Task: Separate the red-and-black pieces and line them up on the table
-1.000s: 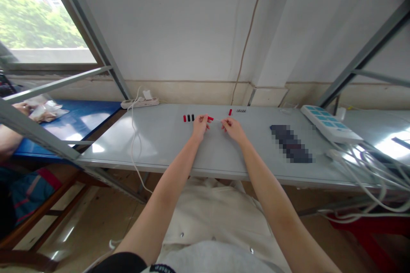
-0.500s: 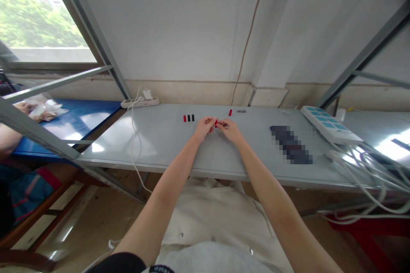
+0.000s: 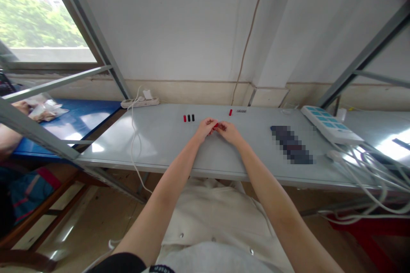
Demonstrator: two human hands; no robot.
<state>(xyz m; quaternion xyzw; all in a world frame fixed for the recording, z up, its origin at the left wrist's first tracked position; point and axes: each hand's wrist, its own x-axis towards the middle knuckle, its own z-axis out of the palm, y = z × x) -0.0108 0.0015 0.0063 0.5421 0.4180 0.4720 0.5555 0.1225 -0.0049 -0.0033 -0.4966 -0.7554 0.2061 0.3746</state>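
Showing at the far left edge, another person's forearm (image 3: 8, 138) lies by a clear plastic bag (image 3: 51, 106) on a blue tabletop (image 3: 105, 111). Next, a small white power strip (image 3: 145, 103) sits against the wall at the back of the grey tabletop (image 3: 166, 145), probably to keep it out of the working space; its white cable (image 3: 136, 136) runs forward and over the front edge. Then a red cylinder (image 3: 185, 118) and two black cylinders (image 3: 191, 117) stand in a neat row, apparently so each is easy to tell apart and count. Just right of them, the left hand (image 3: 204, 129) has a narrow grip, its fingertips pinching a small red piece (image 3: 215, 125) near the tabletop's middle. The right hand (image 3: 228, 131) meets it from the other side, fingers drawn in on the same piece, seemingly to steady it from both ends; whether they also hold something smaller I cannot tell. Behind the right hand, another red cylinder (image 3: 230, 112) lies near a short row of tiny dark parts (image 3: 241, 111), likely grouped to stay within reach.
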